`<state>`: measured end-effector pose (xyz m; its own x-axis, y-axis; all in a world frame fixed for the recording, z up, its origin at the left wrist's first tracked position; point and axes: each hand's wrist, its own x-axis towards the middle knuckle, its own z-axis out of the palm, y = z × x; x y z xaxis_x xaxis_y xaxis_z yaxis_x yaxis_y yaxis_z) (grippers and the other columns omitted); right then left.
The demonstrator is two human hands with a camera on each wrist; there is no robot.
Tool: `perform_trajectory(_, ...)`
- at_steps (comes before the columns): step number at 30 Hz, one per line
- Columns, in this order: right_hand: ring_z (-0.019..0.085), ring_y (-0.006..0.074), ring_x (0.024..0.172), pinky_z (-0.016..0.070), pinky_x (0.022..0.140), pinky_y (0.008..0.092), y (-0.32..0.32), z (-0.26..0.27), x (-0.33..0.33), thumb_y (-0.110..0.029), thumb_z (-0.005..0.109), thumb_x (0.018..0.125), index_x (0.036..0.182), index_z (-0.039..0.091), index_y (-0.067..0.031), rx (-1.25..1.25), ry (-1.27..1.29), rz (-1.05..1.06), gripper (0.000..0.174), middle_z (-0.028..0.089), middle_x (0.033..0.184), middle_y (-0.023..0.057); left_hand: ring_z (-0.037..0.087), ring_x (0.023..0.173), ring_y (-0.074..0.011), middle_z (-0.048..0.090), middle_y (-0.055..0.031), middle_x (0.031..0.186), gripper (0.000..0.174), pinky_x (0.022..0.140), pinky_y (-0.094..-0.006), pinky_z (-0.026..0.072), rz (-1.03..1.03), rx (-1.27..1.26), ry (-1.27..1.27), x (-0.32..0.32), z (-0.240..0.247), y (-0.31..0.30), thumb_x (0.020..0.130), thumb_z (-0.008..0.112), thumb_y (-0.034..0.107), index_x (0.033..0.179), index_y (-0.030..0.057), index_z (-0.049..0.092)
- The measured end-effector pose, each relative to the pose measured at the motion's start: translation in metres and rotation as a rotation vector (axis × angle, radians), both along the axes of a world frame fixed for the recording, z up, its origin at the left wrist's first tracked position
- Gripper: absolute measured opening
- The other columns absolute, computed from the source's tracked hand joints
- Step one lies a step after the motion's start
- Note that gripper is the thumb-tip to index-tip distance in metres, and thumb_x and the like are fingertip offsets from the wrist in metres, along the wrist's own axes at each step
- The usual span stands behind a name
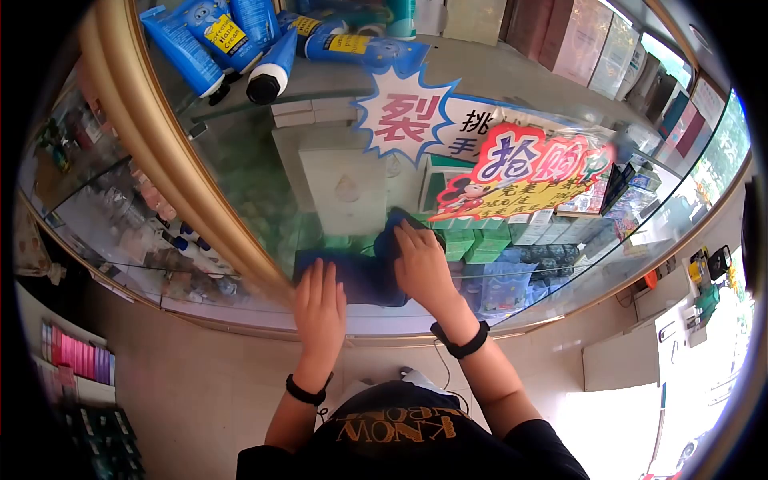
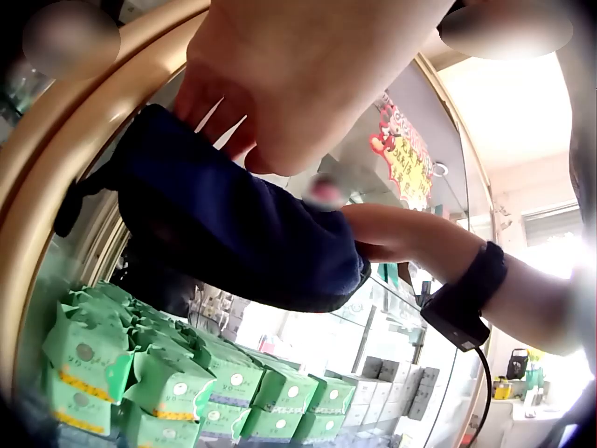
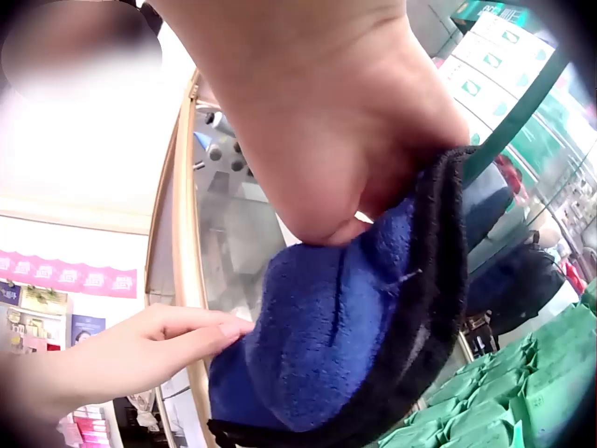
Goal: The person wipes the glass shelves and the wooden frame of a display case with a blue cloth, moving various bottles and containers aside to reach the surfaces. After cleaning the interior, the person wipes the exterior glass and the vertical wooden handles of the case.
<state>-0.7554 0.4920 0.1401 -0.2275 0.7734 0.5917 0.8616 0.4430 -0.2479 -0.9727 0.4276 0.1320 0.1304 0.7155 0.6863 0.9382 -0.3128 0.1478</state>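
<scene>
A dark blue fleecy cloth (image 1: 360,276) with a black border lies bunched on the glass counter. In the head view my left hand (image 1: 322,300) rests on its left end, fingers straight and side by side. My right hand (image 1: 424,268) grips the raised fold at the right end. Seen from the right wrist, the thumb of that hand presses on the blue fabric (image 3: 317,336), while its fingers go behind the black edging (image 3: 438,271), partly hidden. In the left wrist view the cloth (image 2: 224,215) spans between both hands.
The glass display counter has a gold rim (image 1: 184,160) on the left. Blue hand cream tubes (image 1: 216,36) lie at its far left. Colourful price signs (image 1: 520,172) stand at the right. Green packets (image 2: 168,373) fill the case below. A black cable (image 1: 444,364) hangs near my right wrist.
</scene>
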Motion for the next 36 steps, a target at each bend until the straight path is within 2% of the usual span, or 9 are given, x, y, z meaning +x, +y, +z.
perform_trajectory(5,0.057,0.0340,0.124,0.0511,0.101,0.0470,0.011,0.000,0.002,-0.011,0.063,0.083,0.129,0.063,-0.0007,0.001,0.019,0.011,0.047,0.064,0.140,0.0161,0.058,0.127,-0.0413,0.063,-0.0224,0.137,0.034,0.107,-0.0497,0.0475,-0.064,0.031,-0.033,-0.002,-0.007,0.016,0.096,0.065,0.012,0.127,-0.0025,0.066)
perform_trajectory(8,0.058,0.0369,0.121,0.0485,0.106,0.0481,0.004,0.009,0.007,0.003,0.057,0.079,0.128,0.064,0.0006,-0.046,0.173,0.122,0.050,0.067,0.132,0.0161,0.058,0.127,-0.0410,0.064,-0.0215,0.137,0.033,0.107,-0.0498,0.0480,-0.060,0.038,-0.026,-0.002,-0.008,0.012,0.096,0.066,0.013,0.126,-0.0021,0.066)
perform_trajectory(12,0.060,0.0341,0.118,0.0499,0.101,0.0474,-0.023,0.013,0.011,0.002,0.058,0.078,0.113,0.067,-0.0009,-0.076,0.215,0.146,0.037,0.069,0.131,0.0118,0.059,0.129,-0.0389,0.065,-0.0186,0.137,0.032,0.107,-0.0478,0.0487,-0.092,-0.011,-0.047,-0.005,-0.007,-0.001,0.096,0.068,0.013,0.126,0.0000,0.068)
perform_trajectory(17,0.061,0.0324,0.118,0.0502,0.099,0.0460,-0.053,0.013,0.002,0.003,0.059,0.078,0.110,0.069,-0.0013,-0.057,0.166,0.117,0.033,0.070,0.130,0.0092,0.059,0.131,-0.0370,0.065,-0.0161,0.139,0.030,0.111,-0.0493,0.0463,-0.116,-0.017,-0.103,-0.009,-0.009,-0.010,0.097,0.068,0.011,0.126,0.0020,0.068)
perform_trajectory(19,0.062,0.0337,0.118,0.0511,0.101,0.0451,-0.052,0.015,-0.008,0.006,0.060,0.076,0.108,0.069,0.0003,-0.087,0.253,0.278,0.033,0.071,0.128,0.0120,0.059,0.131,-0.0374,0.064,-0.0162,0.139,0.030,0.111,-0.0511,0.0453,-0.114,-0.011,-0.115,-0.010,-0.011,-0.007,0.097,0.066,0.011,0.126,0.0022,0.067)
perform_trajectory(25,0.061,0.0333,0.122,0.0503,0.104,0.0464,-0.030,0.021,-0.035,-0.001,0.062,0.081,0.122,0.065,-0.0017,-0.092,0.205,0.338,0.041,0.068,0.136,0.0122,0.059,0.128,-0.0400,0.063,-0.0190,0.137,0.036,0.108,-0.0521,0.0469,-0.094,-0.011,-0.116,-0.006,-0.008,-0.003,0.092,0.070,0.009,0.126,-0.0002,0.064)
perform_trajectory(32,0.059,0.0320,0.126,0.0499,0.105,0.0454,-0.018,0.012,-0.033,-0.009,0.063,0.088,0.130,0.065,-0.0002,-0.070,0.152,0.205,0.043,0.066,0.140,0.0127,0.059,0.130,-0.0381,0.065,-0.0169,0.138,0.032,0.113,-0.0500,0.0452,-0.203,-0.024,-0.144,-0.007,-0.003,0.010,0.095,0.067,0.009,0.126,0.0001,0.065)
perform_trajectory(33,0.059,0.0320,0.126,0.0499,0.105,0.0454,-0.020,0.012,-0.034,-0.009,0.063,0.088,0.130,0.065,-0.0002,-0.071,0.150,0.210,0.043,0.066,0.140,0.0127,0.059,0.131,-0.0371,0.066,-0.0160,0.138,0.030,0.114,-0.0492,0.0445,-0.216,-0.039,-0.152,-0.007,-0.003,0.012,0.097,0.065,0.009,0.126,0.0005,0.066)
perform_trajectory(36,0.059,0.0372,0.126,0.0489,0.108,0.0469,-0.023,0.018,-0.040,0.001,0.062,0.083,0.129,0.064,0.0022,-0.069,0.142,0.206,0.046,0.065,0.138,0.0171,0.064,0.121,-0.0349,0.070,-0.0126,0.126,0.024,0.104,-0.0461,0.0501,-0.218,-0.002,-0.165,-0.011,-0.004,0.011,0.090,0.072,0.005,0.113,0.0018,0.070)
